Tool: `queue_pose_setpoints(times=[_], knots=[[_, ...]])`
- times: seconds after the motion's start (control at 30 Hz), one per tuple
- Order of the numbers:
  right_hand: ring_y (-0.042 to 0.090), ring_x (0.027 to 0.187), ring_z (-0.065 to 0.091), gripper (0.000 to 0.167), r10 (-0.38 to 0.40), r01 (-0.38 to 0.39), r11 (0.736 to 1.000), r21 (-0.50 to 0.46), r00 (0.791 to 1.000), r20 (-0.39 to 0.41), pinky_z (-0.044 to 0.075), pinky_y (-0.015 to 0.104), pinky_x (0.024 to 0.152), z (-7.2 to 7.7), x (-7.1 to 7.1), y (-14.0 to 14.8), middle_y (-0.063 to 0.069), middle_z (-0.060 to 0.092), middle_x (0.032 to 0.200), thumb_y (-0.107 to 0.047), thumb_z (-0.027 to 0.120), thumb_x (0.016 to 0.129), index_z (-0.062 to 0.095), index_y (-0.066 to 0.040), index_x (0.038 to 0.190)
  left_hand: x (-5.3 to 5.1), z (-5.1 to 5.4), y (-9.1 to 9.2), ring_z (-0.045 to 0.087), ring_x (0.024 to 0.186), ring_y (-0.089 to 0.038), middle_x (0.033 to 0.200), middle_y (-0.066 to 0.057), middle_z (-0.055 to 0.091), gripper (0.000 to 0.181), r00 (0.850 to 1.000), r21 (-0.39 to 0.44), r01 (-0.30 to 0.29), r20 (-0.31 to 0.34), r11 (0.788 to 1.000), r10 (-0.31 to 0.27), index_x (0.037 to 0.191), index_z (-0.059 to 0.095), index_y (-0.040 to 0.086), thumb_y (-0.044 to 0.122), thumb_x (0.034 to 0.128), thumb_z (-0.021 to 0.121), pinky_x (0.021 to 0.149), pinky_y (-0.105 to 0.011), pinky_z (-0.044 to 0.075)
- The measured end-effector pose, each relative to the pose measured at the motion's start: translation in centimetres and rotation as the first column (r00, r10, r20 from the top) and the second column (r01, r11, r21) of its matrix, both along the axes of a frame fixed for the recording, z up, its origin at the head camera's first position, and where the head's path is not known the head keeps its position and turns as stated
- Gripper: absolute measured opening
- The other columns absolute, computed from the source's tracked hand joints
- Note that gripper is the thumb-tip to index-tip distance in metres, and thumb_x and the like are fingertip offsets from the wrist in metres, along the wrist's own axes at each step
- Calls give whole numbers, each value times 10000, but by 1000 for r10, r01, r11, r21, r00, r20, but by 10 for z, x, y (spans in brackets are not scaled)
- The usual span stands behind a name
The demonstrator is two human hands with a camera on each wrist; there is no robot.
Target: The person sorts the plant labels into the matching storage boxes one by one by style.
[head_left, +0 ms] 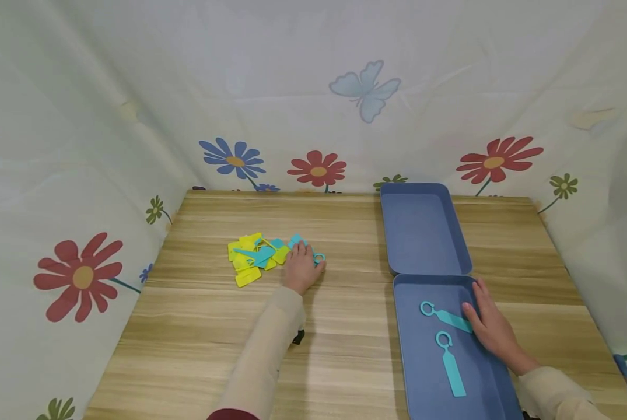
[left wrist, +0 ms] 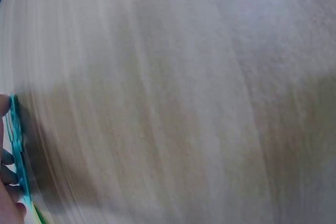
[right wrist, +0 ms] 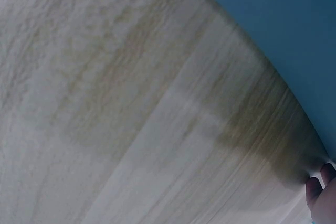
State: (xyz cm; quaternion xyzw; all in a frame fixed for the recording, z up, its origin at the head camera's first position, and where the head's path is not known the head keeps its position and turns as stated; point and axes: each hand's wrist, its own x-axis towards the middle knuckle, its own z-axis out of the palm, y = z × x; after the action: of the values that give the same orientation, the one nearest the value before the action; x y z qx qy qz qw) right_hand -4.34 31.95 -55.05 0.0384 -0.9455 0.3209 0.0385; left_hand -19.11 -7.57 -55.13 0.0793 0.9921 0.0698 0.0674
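Observation:
A pile of yellow tags (head_left: 248, 276) and teal tags (head_left: 263, 256) lies on the left part of the table. At the pile's right side my left hand (head_left: 303, 269) touches a teal hook-ended tag (head_left: 319, 258), its thumb apart from the other fingers; the palm hides part of the tag. In the left wrist view, fingers (left wrist: 7, 174) rest against a teal tag (left wrist: 18, 156). My right hand (head_left: 494, 329) holds the right rim of the near blue tray (head_left: 423, 361), thumb inside. Two teal tags (head_left: 454, 373) lie in that tray, hook ends toward the far left.
A second blue tray (head_left: 420, 233) stands behind the near one, end to end, touching the far edge of the wooden table (head_left: 344, 326). White fabric (head_left: 271, 76) with printed flowers encloses the table at the back and sides.

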Motion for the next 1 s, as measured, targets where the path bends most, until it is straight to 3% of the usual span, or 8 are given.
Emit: queue_pose_setpoints(times=[0.23,0.5,0.83,1.0], knots=[[439,1300,150,590,-1,1,1000,0,1000,4,192,625,949,1,-1,0,220,89,1460,-246,398,940,136,23,1395,0,-2,4,360,1258,-285,1327,-166,425,520,995,-103,68,-63,992,-74,1246,470,69,456,917,361,1040,-388,285],[451,1293,153,594,3,-3,1000,-3,1000,9,193,634,943,-1,-1,0,213,77,1464,-248,398,940,131,25,1395,1,-7,8,474,1095,-209,1146,-56,559,325,976,-200,129,-150,971,-160,1092,552,184,409,917,396,904,-348,381],[467,1280,169,592,4,-4,1000,-5,1000,3,206,640,927,-3,-2,1,222,88,1459,-244,399,939,133,24,1395,4,-4,12,470,1093,-180,1145,13,548,247,978,-180,153,-116,972,-176,1075,534,201,356,917,422,918,-365,354],[464,1283,166,590,4,-4,1000,-3,1000,-3,203,638,931,-4,-2,1,230,97,1455,-242,400,939,137,26,1394,4,-3,13,465,1159,-158,1198,28,548,232,968,-185,192,-126,964,-217,1090,507,176,313,937,398,995,-389,325]])
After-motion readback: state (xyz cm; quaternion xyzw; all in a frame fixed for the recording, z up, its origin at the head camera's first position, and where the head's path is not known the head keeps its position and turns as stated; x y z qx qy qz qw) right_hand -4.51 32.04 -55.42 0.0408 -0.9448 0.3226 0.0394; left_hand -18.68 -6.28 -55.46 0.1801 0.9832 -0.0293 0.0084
